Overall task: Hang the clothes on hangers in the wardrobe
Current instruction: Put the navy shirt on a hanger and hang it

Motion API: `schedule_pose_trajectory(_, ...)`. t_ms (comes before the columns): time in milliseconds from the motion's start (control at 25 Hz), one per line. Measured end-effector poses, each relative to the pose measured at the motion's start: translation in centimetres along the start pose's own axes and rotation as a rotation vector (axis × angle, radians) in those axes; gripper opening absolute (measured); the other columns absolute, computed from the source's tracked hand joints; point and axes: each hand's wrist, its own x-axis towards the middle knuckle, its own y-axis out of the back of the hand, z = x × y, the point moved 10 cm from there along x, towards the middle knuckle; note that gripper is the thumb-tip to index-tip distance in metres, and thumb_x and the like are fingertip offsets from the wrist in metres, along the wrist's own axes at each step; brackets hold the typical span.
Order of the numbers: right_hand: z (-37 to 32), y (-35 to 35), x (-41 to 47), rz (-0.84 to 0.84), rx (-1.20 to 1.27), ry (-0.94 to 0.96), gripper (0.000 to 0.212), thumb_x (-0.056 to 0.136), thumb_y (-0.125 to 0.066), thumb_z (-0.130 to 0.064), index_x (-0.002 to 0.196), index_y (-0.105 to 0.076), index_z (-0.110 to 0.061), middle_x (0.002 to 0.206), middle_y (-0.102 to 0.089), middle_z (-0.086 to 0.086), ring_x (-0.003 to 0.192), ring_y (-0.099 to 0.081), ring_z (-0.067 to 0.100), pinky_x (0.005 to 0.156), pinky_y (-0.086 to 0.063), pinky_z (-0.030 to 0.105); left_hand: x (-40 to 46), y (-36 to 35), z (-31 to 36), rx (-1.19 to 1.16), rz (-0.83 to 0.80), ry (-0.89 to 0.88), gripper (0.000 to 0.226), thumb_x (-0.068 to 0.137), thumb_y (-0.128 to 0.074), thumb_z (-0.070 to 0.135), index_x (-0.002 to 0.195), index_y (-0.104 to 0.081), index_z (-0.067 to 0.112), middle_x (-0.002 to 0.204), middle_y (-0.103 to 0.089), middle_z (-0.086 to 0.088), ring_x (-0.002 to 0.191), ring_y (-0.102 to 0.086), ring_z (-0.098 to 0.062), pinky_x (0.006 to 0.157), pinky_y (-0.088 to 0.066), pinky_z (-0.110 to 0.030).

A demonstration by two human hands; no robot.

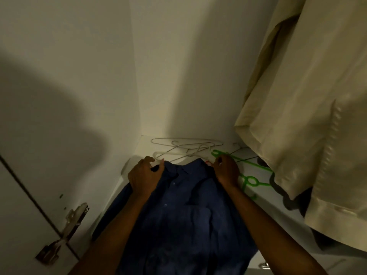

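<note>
Both forearms bare, no sleeves visible; right hand (pixel 227 170) wears ring; fingernails painted pale pink.

Single head view, angled steeply down, close, into dim wardrobe (pixel 168 76) corner

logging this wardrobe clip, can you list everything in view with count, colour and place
shirt: one, dark blue, buttoned, spread on the wardrobe floor in the centre, collar pointing to the back
wire hangers: a few, exact count unclear, pale metal, lying tangled on the floor behind the shirt
green hanger: at least one, bright green plastic, on the floor right of the shirt
hanging garment: one, cream, hanging at right
dark fabric: grey edge under the cream garment, count unclear
door hinges: two, metal, lower left
wardrobe walls: white
left hand: grips the shirt's left shoulder
right hand: grips the shirt's right shoulder
</note>
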Motion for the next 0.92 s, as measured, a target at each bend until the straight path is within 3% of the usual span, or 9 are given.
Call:
schedule_pose_trajectory(120,1.3,-3.3,3.9,-0.185,0.037,-0.149,0.025,0.1,-0.052,-0.027,0.093,-0.065,-0.007,0.094,-0.069,0.009,0.082,-0.062,0.025,0.067,-0.049,0.033,1.2,-1.5,1.7,0.098,0.018,-0.021,0.062,0.083,-0.06,0.075,0.091,-0.073,0.015,0.074,-0.067,-0.001,0.062,-0.06,-0.019,0.048,-0.05,-0.033)
schedule_pose_trajectory(200,1.7,-6.4,5.2,-0.376,0.178,-0.232,0.028,0.088,-0.071,-0.041,0.087,-0.066,-0.014,0.088,-0.073,0.005,0.079,-0.07,0.023,0.066,-0.057,0.034,2.1,-2.4,3.1,0.176,-0.017,-0.018,0.067,0.081,-0.056,0.079,0.086,-0.071,0.014,0.068,-0.067,-0.002,0.059,-0.058,-0.019,0.046,-0.045,-0.029)
schedule_pose_trajectory(280,2.3,-8.5,5.9,-0.463,0.306,-0.321,0.036,0.073,-0.085,-0.04,0.085,-0.069,-0.01,0.083,-0.076,0.007,0.076,-0.074,0.023,0.067,-0.064,0.039,2.8,-4.4,2.8,0.224,-0.226,0.133,0.072,0.077,-0.057,0.084,0.087,-0.068,0.014,0.078,-0.071,-0.002,0.066,-0.063,-0.019,0.048,-0.038,-0.026)
schedule_pose_trajectory(360,1.9,-10.0,5.9,-0.519,0.476,-0.356,0.035,0.074,-0.091,-0.022,0.088,-0.071,0.003,0.079,-0.075,0.012,0.074,-0.072,0.025,0.065,-0.064,0.04,2.6,-6.0,1.4,0.268,-0.455,0.3,0.072,0.071,-0.065,0.083,0.095,-0.066,0.016,0.089,-0.069,0.0,0.081,-0.068,-0.021,0.055,-0.04,-0.026)
schedule_pose_trajectory(480,-0.1,-10.3,5.6,-0.582,0.561,-0.308,0.028,0.073,-0.093,-0.015,0.087,-0.075,0.001,0.079,-0.072,0.012,0.069,-0.065,0.022,0.055,-0.053,0.029,2.2,-6.4,0.3,0.25,-0.591,0.364,0.052,0.074,-0.073,0.065,0.089,-0.062,0.016,0.075,-0.066,0.006,0.073,-0.069,-0.019,0.055,-0.044,-0.024)
schedule_pose_trajectory(560,-1.9,-9.2,6.6,-0.545,0.536,-0.212,0.02,0.079,-0.088,-0.012,0.089,-0.078,0.002,0.083,-0.071,0.009,0.074,-0.062,0.019,0.056,-0.049,0.023,2.1,-6.3,-0.6,0.079,-0.604,0.461,0.033,0.08,-0.069,0.043,0.085,-0.059,0.012,0.066,-0.067,-0.001,0.06,-0.067,-0.018,0.052,-0.048,-0.025)
schedule_pose_trajectory(720,-6.2,-3.5,9.5,-0.41,0.606,-0.087,0.009,0.089,-0.077,-0.008,0.094,-0.078,0.0,0.083,-0.07,0.011,0.064,-0.058,0.018,0.052,-0.047,0.021,2.2,-5.9,-2.5,-0.495,-0.572,0.741,0.015,0.085,-0.055,0.006,0.096,-0.06,-0.004,0.088,-0.062,-0.017,0.071,-0.066,-0.028,0.058,-0.063,-0.043)
schedule_pose_trajectory(840,-9.7,1.8,11.6,-0.281,0.808,0.021,0.009,0.095,-0.07,-0.009,0.096,-0.078,-0.012,0.076,-0.073,0.006,0.056,-0.06,0.011,0.057,-0.047,0.025,3.2,-4.7,-2.8,-0.463,-0.503,0.74,0.009,0.093,-0.046,0.005,0.097,-0.053,0.001,0.087,-0.055,-0.012,0.067,-0.051,-0.018,0.048,-0.041,-0.025)
schedule_pose_trajectory(920,-12.6,5.3,12.4,-0.213,1.02,0.123,0.012,0.099,-0.066,-0.012,0.102,-0.078,-0.012,0.074,-0.072,0.002,0.062,-0.059,0.011,0.06,-0.047,0.025,3.1,-4.2,-2.2,-0.512,-0.491,0.763,0.007,0.091,-0.05,0.01,0.088,-0.054,0.005,0.08,-0.054,-0.009,0.065,-0.049,-0.017,0.05,-0.035,-0.024)
